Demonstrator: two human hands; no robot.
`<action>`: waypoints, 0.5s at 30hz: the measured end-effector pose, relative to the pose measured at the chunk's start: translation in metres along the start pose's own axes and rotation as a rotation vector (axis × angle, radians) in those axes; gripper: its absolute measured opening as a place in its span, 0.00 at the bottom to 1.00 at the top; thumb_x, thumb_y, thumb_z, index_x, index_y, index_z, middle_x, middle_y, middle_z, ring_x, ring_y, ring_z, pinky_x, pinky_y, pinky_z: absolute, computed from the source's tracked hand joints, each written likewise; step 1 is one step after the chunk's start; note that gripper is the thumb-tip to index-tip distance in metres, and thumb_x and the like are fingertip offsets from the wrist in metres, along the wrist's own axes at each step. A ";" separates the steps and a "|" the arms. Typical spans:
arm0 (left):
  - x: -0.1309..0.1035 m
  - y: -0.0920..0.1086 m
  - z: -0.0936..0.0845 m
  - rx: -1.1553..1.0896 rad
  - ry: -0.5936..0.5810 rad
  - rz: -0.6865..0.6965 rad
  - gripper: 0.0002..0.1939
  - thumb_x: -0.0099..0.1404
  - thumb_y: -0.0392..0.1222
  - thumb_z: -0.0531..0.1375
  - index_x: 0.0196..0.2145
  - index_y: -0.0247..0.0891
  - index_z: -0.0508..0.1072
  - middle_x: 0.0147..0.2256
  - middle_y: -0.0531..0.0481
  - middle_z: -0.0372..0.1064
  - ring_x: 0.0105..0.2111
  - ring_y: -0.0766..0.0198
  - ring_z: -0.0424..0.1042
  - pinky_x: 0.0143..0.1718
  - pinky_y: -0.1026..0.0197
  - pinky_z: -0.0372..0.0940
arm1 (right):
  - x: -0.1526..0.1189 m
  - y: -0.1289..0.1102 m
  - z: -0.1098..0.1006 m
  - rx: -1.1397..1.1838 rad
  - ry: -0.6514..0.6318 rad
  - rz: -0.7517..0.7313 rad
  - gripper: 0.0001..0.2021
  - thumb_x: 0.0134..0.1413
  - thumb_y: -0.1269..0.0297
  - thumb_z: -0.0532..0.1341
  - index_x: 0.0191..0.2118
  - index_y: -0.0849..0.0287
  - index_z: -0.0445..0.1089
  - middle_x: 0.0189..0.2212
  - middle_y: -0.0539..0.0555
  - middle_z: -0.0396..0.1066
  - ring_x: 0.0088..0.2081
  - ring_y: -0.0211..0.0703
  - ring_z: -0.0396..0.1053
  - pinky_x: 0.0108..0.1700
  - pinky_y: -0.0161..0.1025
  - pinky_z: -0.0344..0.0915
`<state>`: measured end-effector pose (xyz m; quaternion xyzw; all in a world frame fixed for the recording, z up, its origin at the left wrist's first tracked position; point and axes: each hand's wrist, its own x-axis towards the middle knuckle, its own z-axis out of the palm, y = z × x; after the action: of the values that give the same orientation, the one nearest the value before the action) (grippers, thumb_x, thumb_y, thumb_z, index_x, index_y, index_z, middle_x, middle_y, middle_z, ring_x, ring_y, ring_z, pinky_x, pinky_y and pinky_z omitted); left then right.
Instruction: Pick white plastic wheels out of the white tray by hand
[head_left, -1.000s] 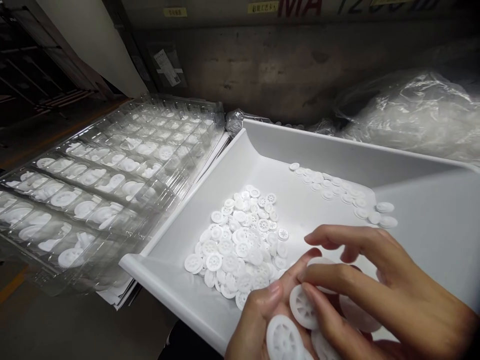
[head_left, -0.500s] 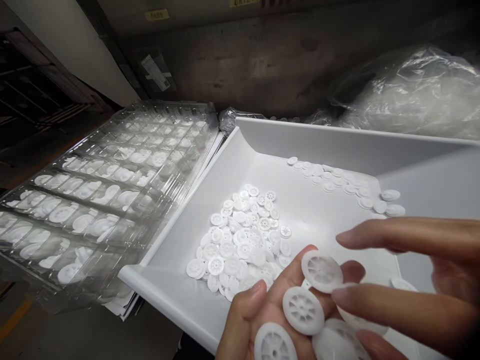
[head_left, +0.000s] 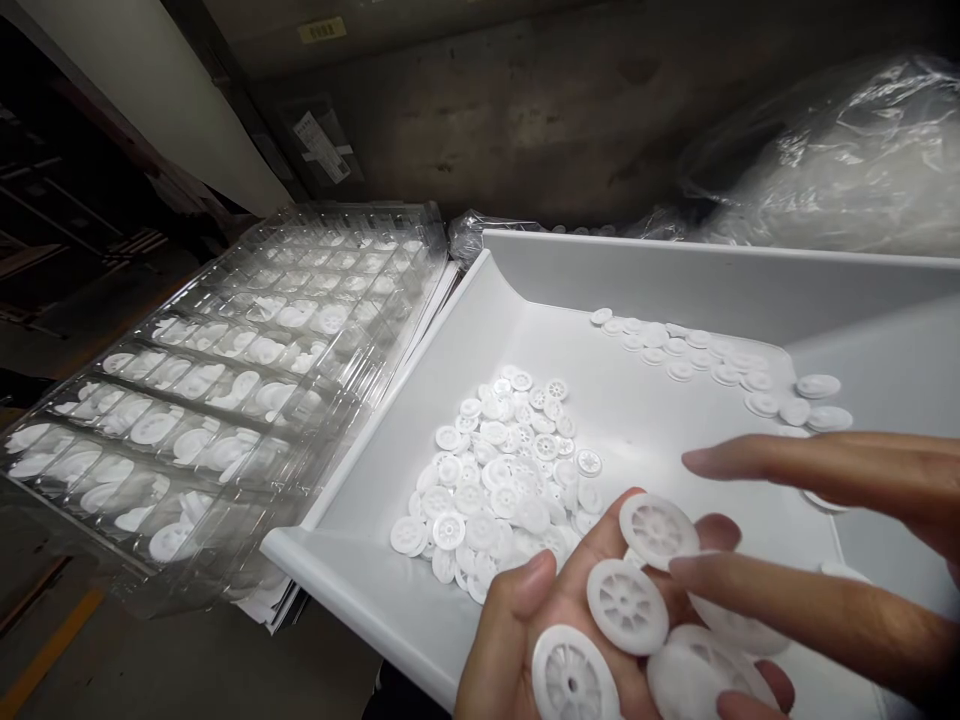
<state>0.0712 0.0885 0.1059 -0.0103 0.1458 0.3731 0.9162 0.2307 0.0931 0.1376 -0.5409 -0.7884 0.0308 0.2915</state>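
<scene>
My left hand [head_left: 517, 625] is palm up over the near edge of the grey tray, cupping several white spoked plastic wheels [head_left: 627, 608]. Its thumb is raised at the side. Over that palm reaches my right hand [head_left: 832, 600], fingers apart; one fingertip touches the rim of an upper wheel [head_left: 660, 530], while the index finger stretches above it. The lower fingers of the right hand partly cover other wheels in the palm. Beyond the left hand, a heap of similar white wheels [head_left: 502, 470] lies in the grey tray [head_left: 360, 575].
Along the tray's far side lies a loose group of wheels [head_left: 697, 355]. To the left, clear plastic compartment trays [head_left: 300, 420] hold white parts in rows, above paper sheets [head_left: 274, 605]. A clear plastic bag [head_left: 847, 160] bulges behind the tray, by a dark wall [head_left: 540, 120].
The whole view has shifted slightly, so the tray and compartment trays appear further right. My right index finger is a little further from the middle finger. The wheels stay in my left palm.
</scene>
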 end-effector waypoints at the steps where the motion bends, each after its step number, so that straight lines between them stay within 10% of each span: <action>1: 0.001 0.000 0.000 -0.001 -0.006 0.009 0.40 0.52 0.63 0.54 0.59 0.41 0.64 0.51 0.39 0.65 0.51 0.42 0.63 0.48 0.48 0.59 | 0.003 0.000 -0.002 -0.026 -0.017 0.005 0.12 0.50 0.59 0.61 0.42 0.34 0.70 0.54 0.42 0.63 0.50 0.61 0.63 0.47 0.59 0.59; 15: 0.004 0.006 0.013 -0.020 -0.065 0.114 0.29 0.63 0.55 0.40 0.50 0.41 0.70 0.43 0.42 0.63 0.37 0.57 0.64 0.47 0.54 0.60 | -0.023 0.018 0.016 0.177 0.065 0.004 0.09 0.48 0.50 0.64 0.38 0.33 0.76 0.49 0.49 0.70 0.46 0.64 0.63 0.53 0.68 0.51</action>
<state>0.0731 0.0968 0.1183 0.0008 0.1127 0.4264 0.8975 0.2440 0.0847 0.1076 -0.5153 -0.7718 0.0832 0.3632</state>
